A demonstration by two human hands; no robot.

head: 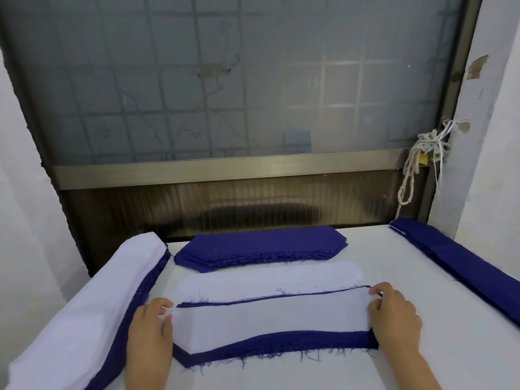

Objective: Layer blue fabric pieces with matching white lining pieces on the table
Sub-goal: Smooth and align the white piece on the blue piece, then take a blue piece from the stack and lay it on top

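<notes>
Left hand (149, 330): pinches white lining piece (267, 319), left end.
Right hand (395, 316): pinches its right end.
Blue fabric piece (281, 343): beneath, near edge showing.

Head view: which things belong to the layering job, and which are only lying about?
In the job: white lining piece, held at its ends by the left hand and right hand; blue fabric piece under it; spare white lining behind; blue stack beyond; left pile; right pile.
Lying about: rope and padlock by the window.
</notes>
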